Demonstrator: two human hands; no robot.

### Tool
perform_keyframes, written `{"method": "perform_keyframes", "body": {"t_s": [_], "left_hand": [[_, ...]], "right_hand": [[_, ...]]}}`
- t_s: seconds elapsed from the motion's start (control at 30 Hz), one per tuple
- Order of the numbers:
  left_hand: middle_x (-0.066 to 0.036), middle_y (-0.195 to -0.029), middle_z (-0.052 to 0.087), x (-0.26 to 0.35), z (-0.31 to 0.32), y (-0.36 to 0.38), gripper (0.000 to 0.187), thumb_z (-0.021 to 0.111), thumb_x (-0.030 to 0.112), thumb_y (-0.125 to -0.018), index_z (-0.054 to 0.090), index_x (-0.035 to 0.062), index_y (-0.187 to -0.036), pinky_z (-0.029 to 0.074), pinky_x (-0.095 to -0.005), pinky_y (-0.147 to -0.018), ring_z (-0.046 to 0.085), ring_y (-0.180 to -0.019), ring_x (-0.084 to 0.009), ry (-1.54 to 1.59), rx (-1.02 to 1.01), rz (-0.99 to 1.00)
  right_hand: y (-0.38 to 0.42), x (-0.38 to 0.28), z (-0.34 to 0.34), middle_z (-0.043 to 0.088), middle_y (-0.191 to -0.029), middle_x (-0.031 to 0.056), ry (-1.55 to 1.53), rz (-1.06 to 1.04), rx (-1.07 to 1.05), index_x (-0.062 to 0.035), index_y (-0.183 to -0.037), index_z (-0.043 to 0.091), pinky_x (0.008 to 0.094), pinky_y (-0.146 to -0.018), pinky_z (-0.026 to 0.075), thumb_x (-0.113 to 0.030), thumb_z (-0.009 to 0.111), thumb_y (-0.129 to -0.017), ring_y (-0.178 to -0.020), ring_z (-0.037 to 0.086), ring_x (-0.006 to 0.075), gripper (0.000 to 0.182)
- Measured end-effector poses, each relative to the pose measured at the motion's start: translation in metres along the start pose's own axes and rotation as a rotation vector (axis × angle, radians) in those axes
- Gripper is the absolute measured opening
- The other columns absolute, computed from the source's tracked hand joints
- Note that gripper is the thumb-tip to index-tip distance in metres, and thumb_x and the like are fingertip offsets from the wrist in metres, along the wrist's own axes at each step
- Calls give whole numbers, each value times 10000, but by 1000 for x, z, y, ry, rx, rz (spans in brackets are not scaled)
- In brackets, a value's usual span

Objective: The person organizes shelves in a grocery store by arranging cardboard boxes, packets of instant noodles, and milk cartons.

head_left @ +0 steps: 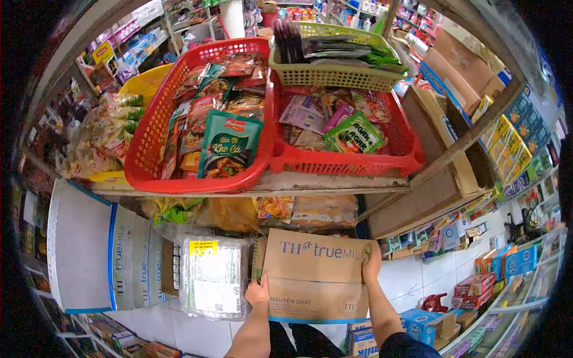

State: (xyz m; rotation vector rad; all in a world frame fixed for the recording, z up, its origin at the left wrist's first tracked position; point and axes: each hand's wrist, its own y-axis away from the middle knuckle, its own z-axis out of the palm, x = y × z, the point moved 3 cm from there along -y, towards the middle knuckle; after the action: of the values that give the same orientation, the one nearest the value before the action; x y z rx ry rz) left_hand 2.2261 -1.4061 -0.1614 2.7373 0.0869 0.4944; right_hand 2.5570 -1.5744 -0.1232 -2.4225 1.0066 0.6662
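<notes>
- Both hands grasp a brown cardboard milk carton box [316, 275]: left hand [258, 292] at its left edge, right hand [371, 264] at its right edge.
- Box sits below the wooden shelf [334, 183], beside a plastic-wrapped pack [213, 275].
- Red plastic baskets [197, 113] rest above.

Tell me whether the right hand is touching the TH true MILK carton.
Touching. The head view shows the right hand gripping the cardboard carton's right edge, fingers wrapped over it.
</notes>
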Motion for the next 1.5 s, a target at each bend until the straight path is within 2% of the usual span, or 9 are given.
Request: {"method": "perform_keyframes", "body": {"t_s": [0.2, 0.37, 0.53, 0.77, 1.0, 1.1, 1.33, 1.43, 1.5], "left_hand": [[-213, -870, 604, 0, -1, -1, 617, 394, 582, -793, 598, 16, -924, 456, -458, -717, 592, -807, -357, -19, -16, 2], [-212, -876, 603, 1, -2, 3, 611, 392, 577, -795, 598, 15, -918, 455, -461, -718, 589, -813, -361, -38, -13, 15], [-212, -880, 603, 1, -2, 2, 616, 386, 581, -799, 595, 11, -902, 455, -460, -715, 587, -822, -361, -53, 3, 11], [-213, -888, 602, 4, -6, 4, 609, 376, 571, -808, 594, 25, -964, 447, -461, -728, 584, -820, -363, -18, -27, 9], [-214, -914, 597, 1, -2, 1, 612, 356, 566, -819, 597, 24, -971, 442, -445, -735, 579, -837, -355, -64, -85, 12], [-208, -912, 599, 2, -2, 1, 608, 352, 565, -822, 597, 25, -954, 441, -444, -741, 578, -837, -356, -82, -76, 8], [-201, -908, 601, 4, -5, 4, 571, 370, 556, -818, 604, 55, -957, 438, -443, -752, 577, -844, -348, -31, -54, -9], [-197, -864, 608, -4, 2, -1, 558, 395, 551, -810, 609, 51, -933, 448, -444, -730, 585, -812, -350, -4, -30, 29], [-198, -817, 611, -1, -1, 0, 552, 424, 538, -804, 612, 27, -894, 460, -447, -698, 593, -768, -354, 4, -25, 10]], "right_hand": [[-6, -12, 57, 452, -1209, 213, -171, 377, 251, 18, -1191, 434, 364, -996, 275, 3, 435, -762, -1156, 393, 343, 430], [-20, -146, 140, 437, -1227, 220, -216, 173, -358, -26, -1203, 446, 406, -992, 285, -116, 517, -773, -1165, 383, 353, 445], [11, -213, 172, 431, -1242, 185, -345, -443, -305, -70, -1188, 464, 404, -956, 339, -41, 548, -705, -1143, 411, 346, 491], [31, -44, 119, 451, -1212, 204, -46, -92, -396, -65, -1177, 471, 420, -898, 374, 13, 478, -682, -1076, 446, 368, 501], [20, -4, 29, 485, -1150, 218, 5, 190, 311, 24, -1209, 418, 369, -946, 329, 89, 418, -706, -1107, 430, 347, 507], [29, 1, 92, 447, -1199, 227, -128, 393, 504, 42, -1218, 401, 374, -963, 310, 71, 446, -720, -1138, 398, 347, 501], [68, -213, 147, 352, -1321, 177, -411, -5, -669, -55, -1243, 415, 393, -1022, 240, 12, 435, -757, -1241, 287, 338, 491], [79, -187, 166, 371, -1305, 184, -470, -584, -479, -43, -1216, 438, 407, -1004, 275, 4, 437, -755, -1220, 321, 345, 464], [75, -152, 138, 376, -1288, 210, -241, -315, -640, -27, -1201, 442, 413, -998, 289, 8, 425, -755, -1195, 347, 360, 448]]}}
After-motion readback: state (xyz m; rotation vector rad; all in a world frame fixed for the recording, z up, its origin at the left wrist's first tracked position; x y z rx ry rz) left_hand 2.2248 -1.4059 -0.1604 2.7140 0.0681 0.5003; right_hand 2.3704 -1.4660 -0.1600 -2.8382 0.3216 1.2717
